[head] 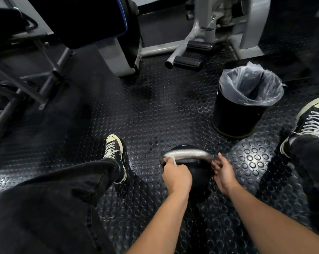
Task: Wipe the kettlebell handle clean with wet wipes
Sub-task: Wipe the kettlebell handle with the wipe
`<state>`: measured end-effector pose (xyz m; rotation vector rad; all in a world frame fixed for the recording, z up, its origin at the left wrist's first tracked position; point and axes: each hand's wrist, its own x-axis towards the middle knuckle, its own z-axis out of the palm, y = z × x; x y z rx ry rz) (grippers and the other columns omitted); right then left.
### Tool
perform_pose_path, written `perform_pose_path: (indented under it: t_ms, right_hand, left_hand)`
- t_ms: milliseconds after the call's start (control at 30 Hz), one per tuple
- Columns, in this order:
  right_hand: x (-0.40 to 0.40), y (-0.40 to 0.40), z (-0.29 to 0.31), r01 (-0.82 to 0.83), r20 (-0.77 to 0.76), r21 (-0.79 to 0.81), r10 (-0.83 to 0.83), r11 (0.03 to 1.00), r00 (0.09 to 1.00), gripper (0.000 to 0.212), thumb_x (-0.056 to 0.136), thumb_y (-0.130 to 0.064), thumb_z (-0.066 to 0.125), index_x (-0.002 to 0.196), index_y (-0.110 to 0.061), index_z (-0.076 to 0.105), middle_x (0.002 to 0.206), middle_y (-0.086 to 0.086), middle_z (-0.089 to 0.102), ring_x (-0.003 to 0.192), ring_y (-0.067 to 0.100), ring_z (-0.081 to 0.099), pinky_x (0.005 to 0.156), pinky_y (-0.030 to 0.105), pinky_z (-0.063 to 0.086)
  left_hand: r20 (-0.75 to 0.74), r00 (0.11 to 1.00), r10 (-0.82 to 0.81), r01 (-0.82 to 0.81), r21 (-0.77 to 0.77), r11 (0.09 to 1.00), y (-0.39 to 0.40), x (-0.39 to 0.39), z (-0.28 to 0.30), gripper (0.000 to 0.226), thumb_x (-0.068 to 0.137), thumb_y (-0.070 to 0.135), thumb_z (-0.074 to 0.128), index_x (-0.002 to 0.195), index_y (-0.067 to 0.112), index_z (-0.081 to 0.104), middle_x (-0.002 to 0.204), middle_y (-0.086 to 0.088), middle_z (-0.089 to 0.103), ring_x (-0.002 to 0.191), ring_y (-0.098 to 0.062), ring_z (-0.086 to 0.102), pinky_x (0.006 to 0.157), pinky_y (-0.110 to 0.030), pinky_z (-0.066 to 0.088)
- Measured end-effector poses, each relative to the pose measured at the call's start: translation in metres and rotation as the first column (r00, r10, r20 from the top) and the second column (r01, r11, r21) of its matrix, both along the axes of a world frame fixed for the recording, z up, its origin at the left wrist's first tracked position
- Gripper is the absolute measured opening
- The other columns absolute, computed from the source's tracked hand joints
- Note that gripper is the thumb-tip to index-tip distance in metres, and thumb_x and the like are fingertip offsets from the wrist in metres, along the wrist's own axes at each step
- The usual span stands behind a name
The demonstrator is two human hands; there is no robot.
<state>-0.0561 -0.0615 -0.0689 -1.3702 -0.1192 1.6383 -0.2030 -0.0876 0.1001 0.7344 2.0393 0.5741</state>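
Two hands at the kettlebell handle [188, 154]: left hand [177, 176] clamping a wipe [170, 159] (white), right hand [224, 174] loose.

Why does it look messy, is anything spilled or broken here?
Nothing stands out. The black round kettlebell sits upright on the studded black rubber floor, and the black bin with a clear plastic liner stands upright too. No spill shows.

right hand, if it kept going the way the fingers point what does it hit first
Most likely the kettlebell handle: the right hand points up-left at its right end, fingertips about touching it. The depth is unclear, so they might meet the kettlebell body below instead.
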Motion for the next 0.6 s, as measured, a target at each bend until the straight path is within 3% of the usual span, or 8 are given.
perform_pose_path:
  t_ms: [167,300,367,500,600]
  right_hand:
    - [0.002,0.000,-0.005,-0.026,0.013,-0.014,0.026,1.000,1.000,0.057,0.091,-0.057,0.054,0.129,-0.013,0.051,0.139,0.005,0.059,0.127,0.020,0.053,0.108,0.041,0.037]
    - [0.002,-0.001,-0.006,-0.017,-0.009,-0.009,0.017,1.000,1.000,0.069,0.089,-0.058,0.056,0.139,-0.011,0.046,0.136,0.005,0.061,0.123,0.020,0.057,0.099,0.040,0.044]
    - [0.003,0.000,-0.007,-0.006,-0.017,-0.007,0.006,1.000,1.000,0.075,0.085,-0.060,0.059,0.140,-0.012,0.046,0.136,0.004,0.062,0.122,0.020,0.058,0.096,0.039,0.045]
    - [0.003,0.000,-0.010,-0.012,-0.018,-0.012,0.011,1.000,1.000,0.078,0.084,-0.061,0.060,0.144,-0.013,0.044,0.140,0.004,0.059,0.128,0.021,0.054,0.109,0.044,0.040]
    - [0.004,0.000,-0.010,0.007,-0.026,-0.016,-0.008,1.000,1.000,0.083,0.080,-0.062,0.063,0.142,-0.012,0.046,0.135,0.005,0.063,0.122,0.022,0.059,0.091,0.040,0.049]
  left_hand:
    - [-0.017,0.998,-0.054,0.054,-0.003,0.999,-0.004,0.006,-0.005,0.073,0.088,0.001,0.034,0.156,0.025,0.029,0.126,-0.003,0.064,0.109,-0.023,0.062,0.095,-0.040,0.052]
    - [0.028,1.000,0.014,-0.014,-0.011,1.000,0.002,-0.004,-0.010,0.070,0.082,0.000,0.032,0.150,0.017,0.040,0.121,-0.011,0.069,0.108,-0.025,0.063,0.077,-0.029,0.047]
    - [0.006,0.999,-0.032,0.032,-0.005,0.999,0.000,0.000,-0.006,0.072,0.084,-0.001,0.033,0.152,0.019,0.036,0.120,-0.010,0.068,0.112,-0.025,0.061,0.084,-0.030,0.046]
    - [-0.037,0.997,-0.071,0.071,0.018,0.997,-0.006,0.006,-0.004,0.074,0.088,-0.001,0.036,0.157,0.023,0.028,0.129,-0.005,0.064,0.117,-0.025,0.059,0.101,-0.039,0.048]
    - [-0.020,0.999,-0.031,0.031,0.016,0.999,-0.002,-0.005,-0.008,0.074,0.087,-0.004,0.037,0.156,0.022,0.031,0.136,-0.002,0.061,0.109,-0.021,0.062,0.091,-0.033,0.051]
